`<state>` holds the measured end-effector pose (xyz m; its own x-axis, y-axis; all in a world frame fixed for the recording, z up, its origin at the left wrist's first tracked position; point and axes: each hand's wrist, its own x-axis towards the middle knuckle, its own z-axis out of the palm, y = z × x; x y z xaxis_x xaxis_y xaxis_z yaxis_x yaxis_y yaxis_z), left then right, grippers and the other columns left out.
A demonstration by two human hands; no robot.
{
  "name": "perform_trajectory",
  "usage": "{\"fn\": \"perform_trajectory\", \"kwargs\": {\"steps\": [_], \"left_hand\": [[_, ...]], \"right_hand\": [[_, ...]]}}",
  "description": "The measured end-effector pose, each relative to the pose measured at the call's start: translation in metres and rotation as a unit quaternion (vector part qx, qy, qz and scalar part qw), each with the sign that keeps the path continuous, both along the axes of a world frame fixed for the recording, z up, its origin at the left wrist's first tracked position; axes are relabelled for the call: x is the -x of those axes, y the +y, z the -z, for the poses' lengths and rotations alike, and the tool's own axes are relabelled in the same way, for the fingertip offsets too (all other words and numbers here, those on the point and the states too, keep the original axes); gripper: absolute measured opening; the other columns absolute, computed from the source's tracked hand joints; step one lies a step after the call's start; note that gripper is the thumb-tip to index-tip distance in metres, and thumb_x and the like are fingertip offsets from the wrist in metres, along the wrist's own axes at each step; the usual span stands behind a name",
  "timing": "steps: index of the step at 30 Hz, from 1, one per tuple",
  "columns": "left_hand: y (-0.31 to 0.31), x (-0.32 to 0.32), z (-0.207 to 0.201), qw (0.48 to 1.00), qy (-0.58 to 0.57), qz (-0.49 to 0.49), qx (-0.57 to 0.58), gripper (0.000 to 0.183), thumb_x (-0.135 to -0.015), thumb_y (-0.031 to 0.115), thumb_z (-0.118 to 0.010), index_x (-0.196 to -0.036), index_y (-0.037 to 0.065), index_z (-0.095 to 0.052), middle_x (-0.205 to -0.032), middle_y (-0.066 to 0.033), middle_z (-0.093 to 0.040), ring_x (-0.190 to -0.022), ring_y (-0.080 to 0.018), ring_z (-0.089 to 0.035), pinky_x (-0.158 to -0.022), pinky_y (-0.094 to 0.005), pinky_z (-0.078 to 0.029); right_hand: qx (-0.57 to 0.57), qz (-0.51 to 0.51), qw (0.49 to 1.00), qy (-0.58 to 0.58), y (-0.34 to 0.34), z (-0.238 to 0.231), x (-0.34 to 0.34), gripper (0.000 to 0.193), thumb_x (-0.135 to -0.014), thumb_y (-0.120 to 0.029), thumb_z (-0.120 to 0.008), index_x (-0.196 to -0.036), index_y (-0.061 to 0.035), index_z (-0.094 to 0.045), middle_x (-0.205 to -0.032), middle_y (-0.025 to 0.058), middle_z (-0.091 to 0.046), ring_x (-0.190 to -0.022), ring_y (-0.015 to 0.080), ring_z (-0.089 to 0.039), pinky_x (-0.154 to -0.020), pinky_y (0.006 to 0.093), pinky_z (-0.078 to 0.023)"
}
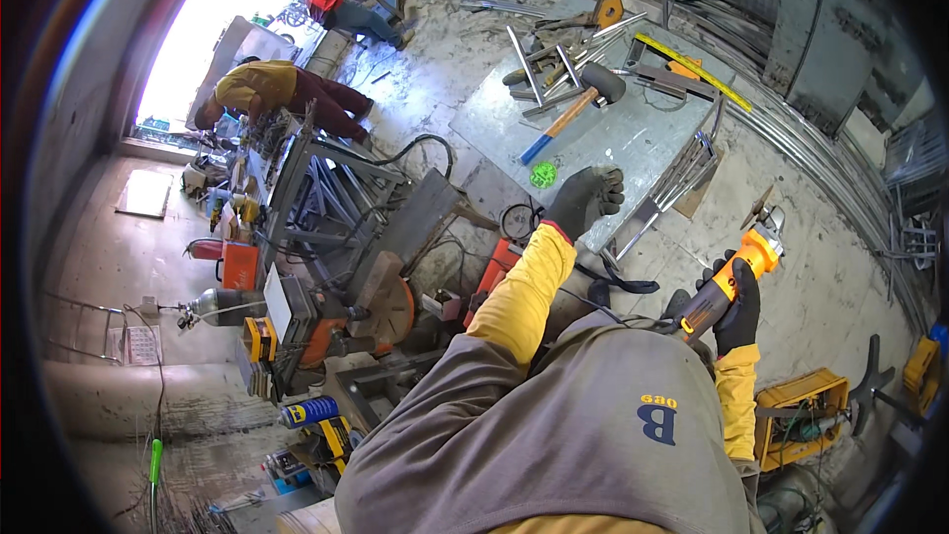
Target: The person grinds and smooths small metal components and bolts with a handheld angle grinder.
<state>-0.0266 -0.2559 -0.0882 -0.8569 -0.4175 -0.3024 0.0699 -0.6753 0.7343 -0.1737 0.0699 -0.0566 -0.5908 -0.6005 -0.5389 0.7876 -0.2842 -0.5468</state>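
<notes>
We've got our black-gloved right hand [741,311] wrapped round the long orange-and-black angle grinder [755,253], right of the grey metal tabletop [633,133]'s near corner, probably hefty, rigid, best gripped mid-body, while our black-gloved left hand [581,202] hangs half-curled, seemingly empty.

Your left forearm [526,292] stretched forward, left gloved hand [585,200] loosely half curled, your right forearm [736,386] drawn closer in, right gloved hand [741,309] wrapped in a grip

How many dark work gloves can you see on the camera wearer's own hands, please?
2: the left glove, just below the bright green item in the picture, and the right glove, around the orange angle grinder.
</notes>
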Motion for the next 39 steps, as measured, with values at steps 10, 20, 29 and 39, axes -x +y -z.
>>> {"fn": "perform_trajectory", "kwargs": {"steps": [10,20,29,39], "left_hand": [[0.025,0.054,-0.025,0.997,-0.013,-0.001,0.078,0.029,-0.101,0.026,-0.071,-0.119,0.003,-0.069,-0.102,-0.0057,-0.07,-0.089,-0.0213,-0.069,-0.084,-0.0397,-0.057],[0.051,0.068,-0.027,0.994,-0.018,0.013,0.107,0.043,-0.098,0.034,-0.076,-0.129,0.005,-0.07,-0.111,-0.007,-0.073,-0.095,-0.0218,-0.071,-0.089,-0.0406,-0.058],[0.043,0.088,-0.025,0.999,-0.038,-0.006,0.032,0.021,-0.102,0.018,-0.073,-0.118,0.005,-0.07,-0.095,-0.0044,-0.068,-0.089,-0.0203,-0.068,-0.083,-0.0388,-0.058],[0.043,0.103,-0.03,0.996,0.044,0.01,0.083,0.024,-0.101,0.014,-0.074,-0.12,0.0,-0.071,-0.099,-0.0076,-0.074,-0.086,-0.0206,-0.07,-0.079,-0.0353,-0.059]], "right_hand": [[-0.012,-0.094,0.984,0.148,-0.022,-0.032,-0.004,0.042,-0.092,-0.024,-0.074,-0.124,-0.0009,-0.061,-0.098,0.0098,-0.07,-0.084,0.0228,-0.072,-0.076,0.0371,-0.061],[-0.021,-0.076,0.99,0.116,-0.017,-0.021,-0.003,0.038,-0.089,-0.024,-0.077,-0.117,-0.002,-0.062,-0.094,0.0077,-0.068,-0.082,0.0209,-0.071,-0.075,0.0354,-0.06],[-0.026,-0.093,0.981,0.165,-0.029,-0.018,0.0,0.031,-0.094,-0.019,-0.075,-0.119,-0.0032,-0.064,-0.098,0.0038,-0.068,-0.084,0.0138,-0.066,-0.077,0.0315,-0.055],[-0.038,-0.12,0.97,0.208,-0.026,-0.011,0.003,0.04,-0.093,-0.018,-0.075,-0.126,-0.0013,-0.06,-0.103,0.0073,-0.065,-0.087,0.0165,-0.068,-0.083,0.0362,-0.063]]}}
